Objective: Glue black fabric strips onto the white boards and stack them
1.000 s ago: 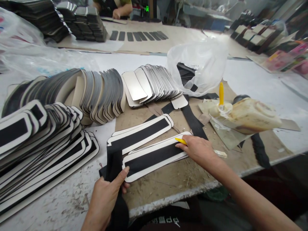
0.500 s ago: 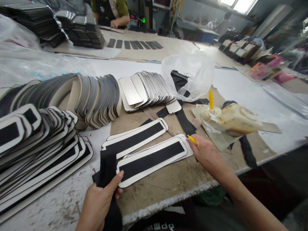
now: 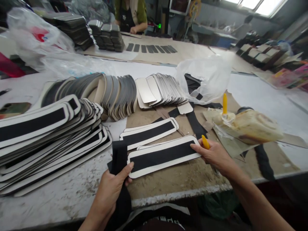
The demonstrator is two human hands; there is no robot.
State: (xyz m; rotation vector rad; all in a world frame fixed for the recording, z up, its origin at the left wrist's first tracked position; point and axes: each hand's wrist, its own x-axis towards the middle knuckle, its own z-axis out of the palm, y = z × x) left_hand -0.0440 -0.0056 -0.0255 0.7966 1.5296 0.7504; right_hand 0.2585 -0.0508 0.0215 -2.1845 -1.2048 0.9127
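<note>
Between my hands is a long white panel (image 3: 163, 157) with rounded corners and a black strip along its middle. My left hand (image 3: 113, 184) pinches its left end, thumb on top, and black fabric strips (image 3: 119, 157) hang over and below that hand. My right hand (image 3: 215, 155) grips the right end with the thumb on top. A yellow stick-like tool (image 3: 205, 142) also pokes out of my right hand; its working end is hidden. Just behind, a similar panel (image 3: 149, 133) lies on another one on the brown board (image 3: 154, 189).
Left are a pile of black-striped panels (image 3: 48, 138) and a row of curved grey pieces (image 3: 120, 96). Plain white pieces (image 3: 166, 89) fan out behind. A stained plastic container (image 3: 255, 126) with a yellow stick (image 3: 225, 103) stands right. Across the table is a person (image 3: 131, 19).
My right hand has moved from beside the panel's right end onto it, and that end appears raised off the pieces beneath. My left hand keeps its pinch. The camera view has shifted left.
</note>
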